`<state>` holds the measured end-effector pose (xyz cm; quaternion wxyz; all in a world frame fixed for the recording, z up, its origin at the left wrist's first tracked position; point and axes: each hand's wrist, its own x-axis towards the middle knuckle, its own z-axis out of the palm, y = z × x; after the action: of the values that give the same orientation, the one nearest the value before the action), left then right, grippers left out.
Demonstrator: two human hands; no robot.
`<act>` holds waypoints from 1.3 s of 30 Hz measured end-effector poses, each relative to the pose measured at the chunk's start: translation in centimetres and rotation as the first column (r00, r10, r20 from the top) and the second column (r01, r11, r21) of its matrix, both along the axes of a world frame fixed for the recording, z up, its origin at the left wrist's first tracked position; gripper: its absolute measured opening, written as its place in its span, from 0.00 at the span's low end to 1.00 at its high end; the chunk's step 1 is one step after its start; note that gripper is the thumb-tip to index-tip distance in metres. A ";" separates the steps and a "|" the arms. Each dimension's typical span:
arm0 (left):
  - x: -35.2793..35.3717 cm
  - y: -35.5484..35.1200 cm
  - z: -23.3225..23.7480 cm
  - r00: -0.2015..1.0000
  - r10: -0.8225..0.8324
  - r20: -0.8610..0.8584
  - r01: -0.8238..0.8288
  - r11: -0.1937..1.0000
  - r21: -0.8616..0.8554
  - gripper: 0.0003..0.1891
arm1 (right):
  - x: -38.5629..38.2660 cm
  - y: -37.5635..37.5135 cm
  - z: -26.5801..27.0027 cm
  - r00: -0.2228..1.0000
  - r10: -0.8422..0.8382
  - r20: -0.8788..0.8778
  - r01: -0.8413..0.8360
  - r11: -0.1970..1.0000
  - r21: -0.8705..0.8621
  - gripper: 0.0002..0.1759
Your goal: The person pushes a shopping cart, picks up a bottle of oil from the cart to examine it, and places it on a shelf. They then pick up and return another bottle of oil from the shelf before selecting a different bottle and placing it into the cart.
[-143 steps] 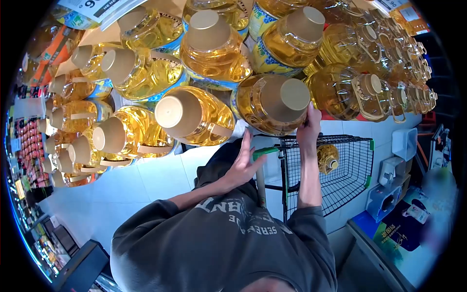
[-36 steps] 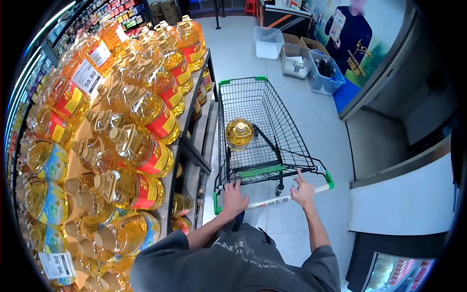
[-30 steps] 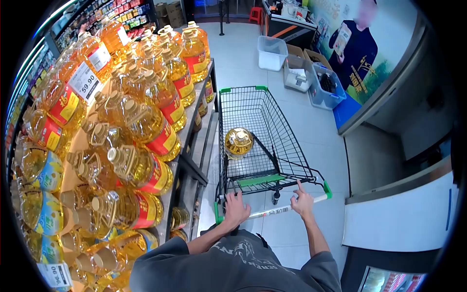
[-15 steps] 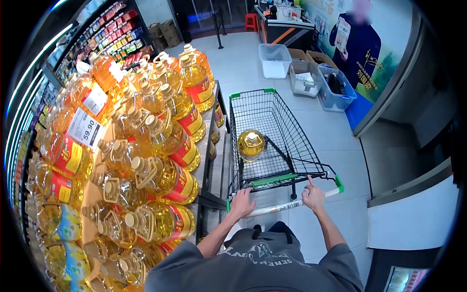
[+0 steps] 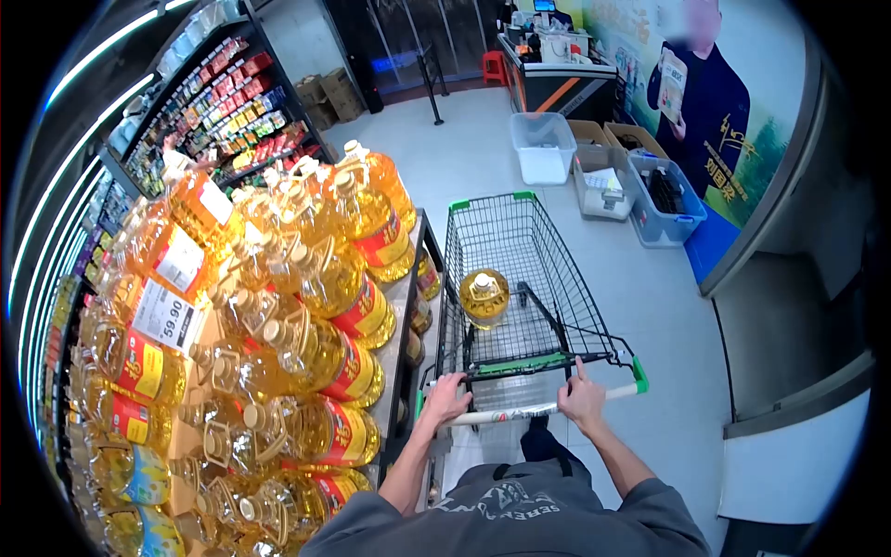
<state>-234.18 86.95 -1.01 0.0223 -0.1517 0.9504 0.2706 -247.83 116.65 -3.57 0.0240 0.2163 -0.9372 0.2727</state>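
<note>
Both hands rest on the white handle bar (image 5: 529,408) of a black wire shopping cart (image 5: 548,269) with green corner caps. My left hand (image 5: 445,399) grips the bar near its left end. My right hand (image 5: 583,401) grips it right of centre, with the index finger pointing up. One large bottle of yellow cooking oil (image 5: 484,297) with a white cap stands upright inside the cart basket.
Shelves stacked with large oil bottles (image 5: 306,306) and a 59.90 price tag (image 5: 165,316) run close along the cart's left side. Ahead on the tiled floor stand clear and blue plastic bins (image 5: 543,147) and a counter (image 5: 557,79). A poster wall (image 5: 733,121) lies to the right.
Earlier my hands were up at the bottles on the shelf; now both hold the cart handle. Over the last second the cart and I moved forward along the shelf.
</note>
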 end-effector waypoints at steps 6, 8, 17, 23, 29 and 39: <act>-5.7 -3.7 -1.8 0.998 0.040 -0.051 -0.040 0.999 -0.009 0.25 | -5.3 -3.5 -0.6 0.999 0.000 0.035 -0.001 1.000 0.015 0.14; -7.4 -4.4 -1.4 0.997 0.072 -0.018 -0.072 0.997 0.032 0.25 | -7.4 -4.1 -0.8 0.999 0.028 0.027 -0.028 1.000 -0.001 0.16; -15.4 -6.5 -1.7 0.994 0.101 0.028 -0.101 0.995 -0.015 0.24 | -16.0 -6.8 -0.1 0.997 0.051 0.063 -0.051 0.999 -0.009 0.19; -20.3 -7.2 -1.0 0.993 0.114 -0.008 -0.114 0.994 -0.002 0.23 | -21.5 -8.6 -0.2 0.998 0.059 0.028 -0.057 0.996 -0.061 0.15; -25.4 -8.6 -0.7 0.992 0.119 -0.042 -0.122 0.990 -0.065 0.22 | -27.4 -10.4 -0.5 0.992 0.119 0.030 -0.118 0.993 -0.030 0.15; -34.3 -11.2 -1.7 0.987 0.153 -0.055 -0.156 0.986 -0.058 0.22 | -38.5 -13.6 -1.4 0.984 0.178 -0.027 -0.178 0.984 0.000 0.12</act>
<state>-268.47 75.77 -2.72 -0.0275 -0.2186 0.9441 0.2454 -286.31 103.00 -4.94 0.0124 0.3026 -0.9134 0.2720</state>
